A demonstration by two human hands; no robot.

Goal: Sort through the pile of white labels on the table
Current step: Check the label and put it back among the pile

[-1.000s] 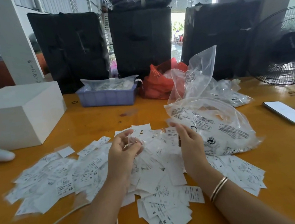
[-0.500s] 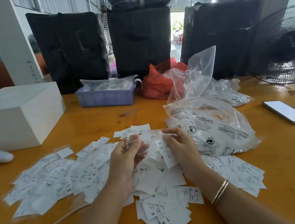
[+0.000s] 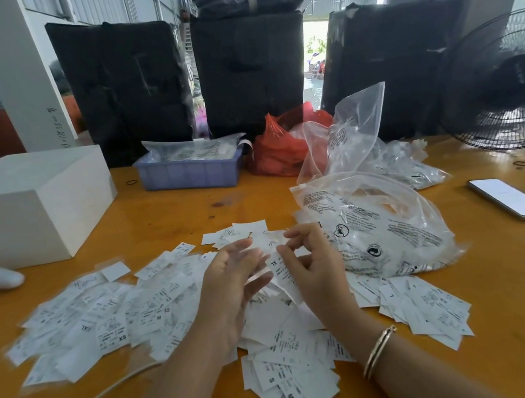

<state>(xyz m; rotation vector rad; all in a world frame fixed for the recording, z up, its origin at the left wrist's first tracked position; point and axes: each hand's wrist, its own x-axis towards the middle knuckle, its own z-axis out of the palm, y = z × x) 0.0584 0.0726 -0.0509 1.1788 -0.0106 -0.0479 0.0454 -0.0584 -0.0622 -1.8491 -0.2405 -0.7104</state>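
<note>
Hundreds of white labels [image 3: 129,315] sprawl across the orange worktop [image 3: 169,218] — just left of a clear printed bag [image 3: 376,226]. Above the pile, right hand [image 3: 319,275] pinches an XL label [image 3: 279,269]; left hand [image 3: 232,284], fingers loosely spread, touches it.

White rectangular paper labels [image 3: 110,324] with black print lie in a loose, overlapping pile across the lower middle of the frame, spreading from lower left to lower right. Size letters show on some: XS and M on the left spread, S near the bottom centre. A few separate labels lie just above the pile at centre. One label marked XL [image 3: 279,269] sits raised at centre frame, tilted, above the heap. The left part of the pile looks blurred.
</note>
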